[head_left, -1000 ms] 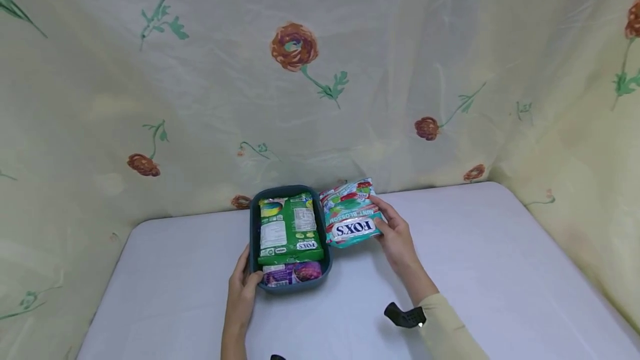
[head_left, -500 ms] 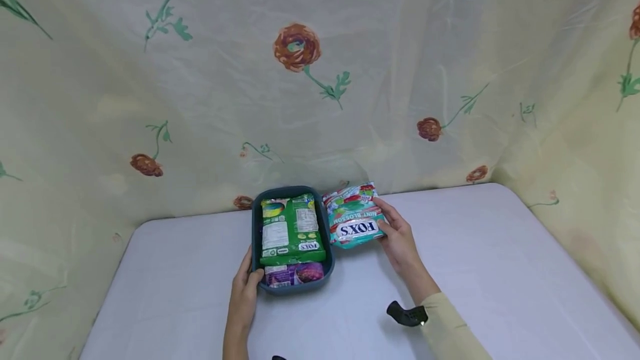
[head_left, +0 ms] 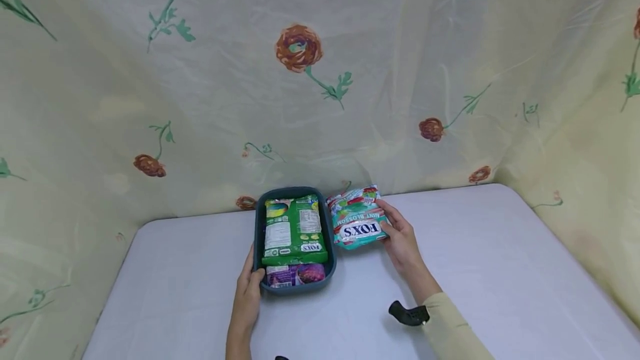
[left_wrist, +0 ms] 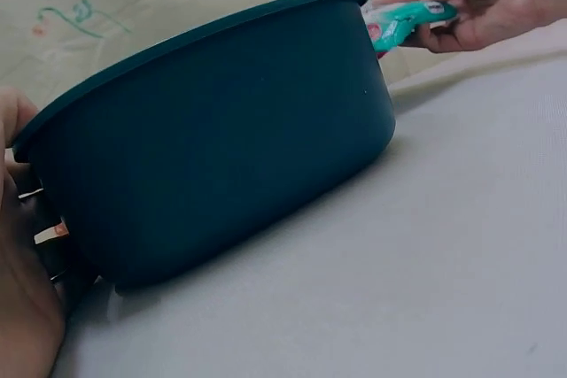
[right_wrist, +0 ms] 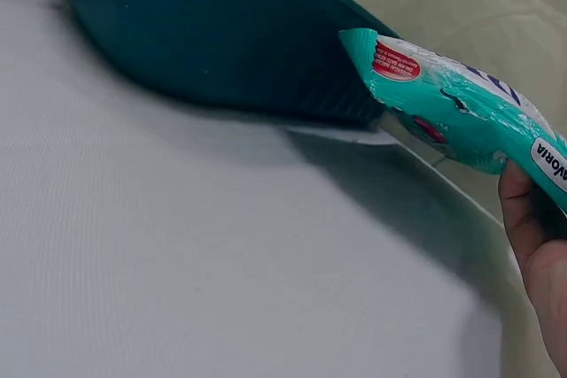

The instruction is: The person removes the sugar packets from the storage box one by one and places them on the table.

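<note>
Inside the one dark teal tub [head_left: 299,290] two packets show: one green packet [head_left: 295,238] and, at the tub's near end, one purple packet [head_left: 300,274]. Just right of the tub — raised over the surface [head_left: 490,260] — is one mint packet [head_left: 359,218], its right edge pinched in the right hand [head_left: 401,240]. At the tub's near left corner the left hand [head_left: 247,288] grips the rim, fingers partly hidden behind the wall. Whatever lies beneath the green packet is hidden.
</note>
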Tool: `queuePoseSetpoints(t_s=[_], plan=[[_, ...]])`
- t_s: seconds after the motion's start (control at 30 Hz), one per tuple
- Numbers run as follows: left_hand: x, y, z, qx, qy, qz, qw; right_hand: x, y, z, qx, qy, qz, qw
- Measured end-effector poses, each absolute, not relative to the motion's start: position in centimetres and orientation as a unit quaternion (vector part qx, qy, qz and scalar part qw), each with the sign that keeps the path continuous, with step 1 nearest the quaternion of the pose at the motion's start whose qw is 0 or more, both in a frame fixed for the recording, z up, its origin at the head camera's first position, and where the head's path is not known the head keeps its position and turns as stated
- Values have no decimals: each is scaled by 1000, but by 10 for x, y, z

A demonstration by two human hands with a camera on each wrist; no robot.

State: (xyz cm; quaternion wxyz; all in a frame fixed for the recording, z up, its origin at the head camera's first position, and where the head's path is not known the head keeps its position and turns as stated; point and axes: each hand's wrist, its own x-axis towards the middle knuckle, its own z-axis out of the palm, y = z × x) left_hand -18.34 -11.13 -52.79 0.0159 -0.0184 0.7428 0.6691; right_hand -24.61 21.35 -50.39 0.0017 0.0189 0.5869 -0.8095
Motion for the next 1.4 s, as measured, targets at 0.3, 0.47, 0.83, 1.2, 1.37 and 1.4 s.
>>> queuePoseSetpoints(t_s=[0.3,0.47,0.83,1.2,1.37,1.4], plan=[[-185,-109,-526,-42,740,671,-19,-248,213,-515,44,604,-795,15],[-185,-109,-524,-45,743,667,-29,-251,213,-520,45,653,-756,-4],[-186,-110,-525,-41,744,667,-27,-249,214,-521,55,809,-582,-60],[-183,-111,-519,-30,735,677,-20,-246,209,-522,44,883,-463,-64],[-184,-111,-522,-37,737,675,-17,-245,207,-527,25,891,-445,-85],[-185,-111,-523,-38,736,675,-16,-245,207,-529,20,892,-442,-93]])
